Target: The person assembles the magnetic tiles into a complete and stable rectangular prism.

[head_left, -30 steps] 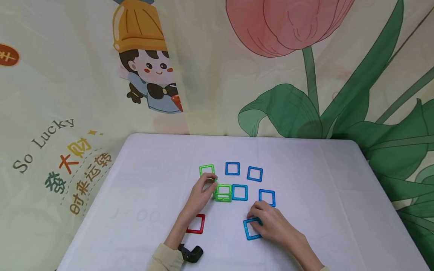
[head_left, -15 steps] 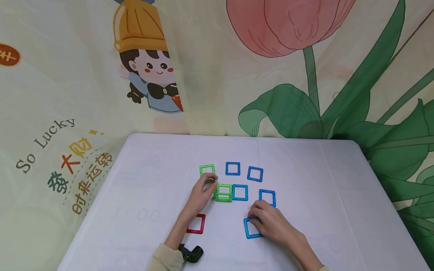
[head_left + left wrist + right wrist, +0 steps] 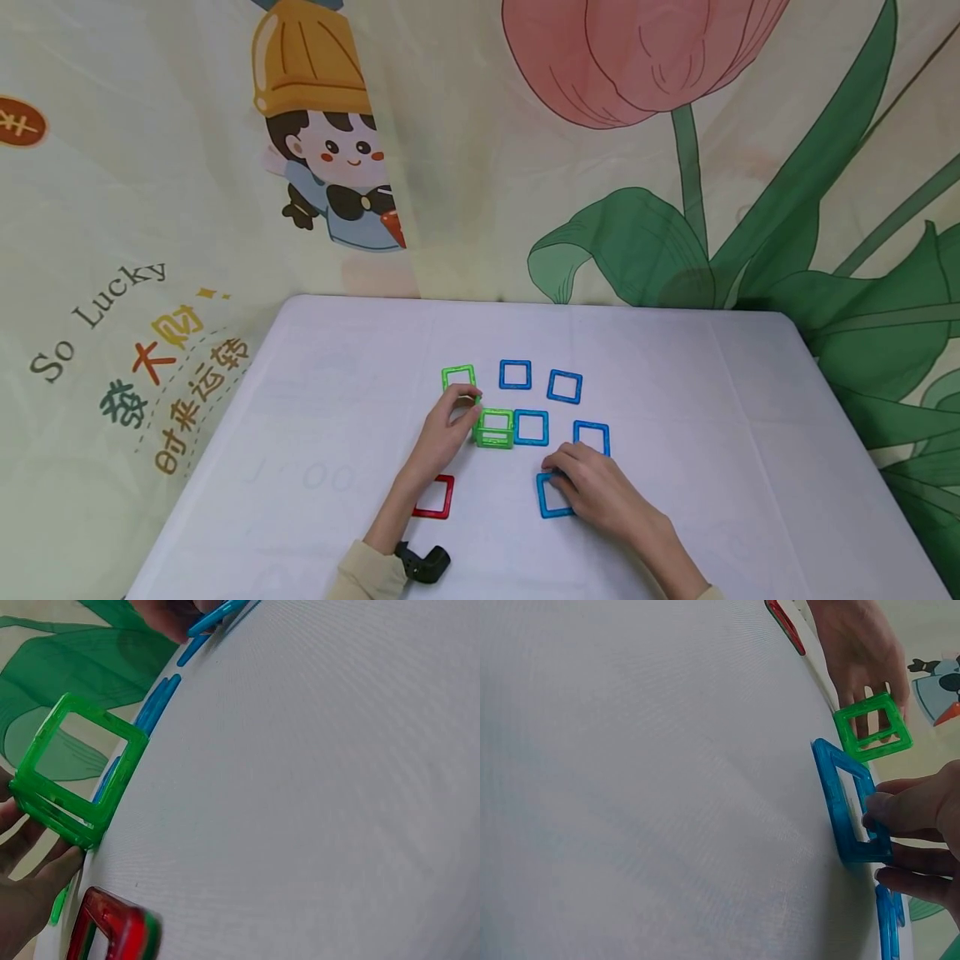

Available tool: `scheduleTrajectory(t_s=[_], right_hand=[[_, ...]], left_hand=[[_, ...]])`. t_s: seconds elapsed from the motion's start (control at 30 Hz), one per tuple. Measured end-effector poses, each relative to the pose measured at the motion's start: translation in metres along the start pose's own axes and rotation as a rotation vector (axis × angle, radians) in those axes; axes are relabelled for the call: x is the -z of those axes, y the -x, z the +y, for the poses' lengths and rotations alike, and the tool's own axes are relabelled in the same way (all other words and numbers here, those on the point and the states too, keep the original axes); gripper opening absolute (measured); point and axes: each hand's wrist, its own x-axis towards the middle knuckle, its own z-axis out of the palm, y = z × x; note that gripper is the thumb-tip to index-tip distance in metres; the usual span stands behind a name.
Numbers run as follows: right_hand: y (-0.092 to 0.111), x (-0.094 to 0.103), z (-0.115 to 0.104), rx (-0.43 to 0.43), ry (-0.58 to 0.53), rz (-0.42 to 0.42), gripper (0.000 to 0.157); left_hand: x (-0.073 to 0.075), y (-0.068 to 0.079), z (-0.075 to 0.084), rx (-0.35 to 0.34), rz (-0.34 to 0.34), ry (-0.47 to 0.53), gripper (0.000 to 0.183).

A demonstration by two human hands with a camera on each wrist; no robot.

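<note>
My left hand (image 3: pixel 442 433) holds the left side of a structure of green square magnetic tiles (image 3: pixel 495 436), with its front tile standing upright. In the left wrist view, the fingers (image 3: pixel 51 864) touch the rear edge of these green tiles (image 3: pixel 90 806). My right hand (image 3: pixel 600 487) pinches a blue square magnetic tile (image 3: pixel 542 497) by its right side, in front and to the right of the green structure. The right wrist view shows this blue tile (image 3: pixel 831 791) tilted between thumb and fingers. A flat blue tile (image 3: pixel 531 443) adjoins the green structure's right side.
Behind lie a green tile (image 3: pixel 457 367) and two blue tiles (image 3: pixel 515 387) (image 3: pixel 565 400). Another blue tile (image 3: pixel 592 423) sits just beyond my right hand. A red tile (image 3: pixel 449 498) is beside my left forearm, and a black device (image 3: pixel 427 565) is at that wrist.
My right hand has shifted slightly away from me and to the left with the blue magnetic tile. The left hand has stayed at the green tiles.
</note>
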Motion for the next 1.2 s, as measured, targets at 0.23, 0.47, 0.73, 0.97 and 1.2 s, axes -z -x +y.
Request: scheduleTrajectory(t_s=[0.23,0.47,0.73,0.97,1.2], right_hand=[[-0.004,0.001,0.002,0.032,0.03,0.018,0.018],[-0.007,0.002,0.002,0.043,0.034,0.037,0.017],[-0.011,0.006,0.0,0.047,0.026,0.066,0.016],[-0.016,0.007,0.0,0.079,0.034,0.11,0.017],[-0.021,0.009,-0.001,0.082,0.045,0.124,0.016]], left_hand=[[-0.001,-0.001,-0.003,0.002,0.004,0.0,0.034],[-0.001,-0.002,-0.003,0.005,0.008,-0.003,0.034],[-0.002,-0.002,-0.003,0.007,0.011,-0.001,0.034],[-0.001,-0.002,-0.005,-0.002,0.011,0.0,0.034],[-0.002,-0.002,-0.006,-0.002,0.015,-0.007,0.034]])
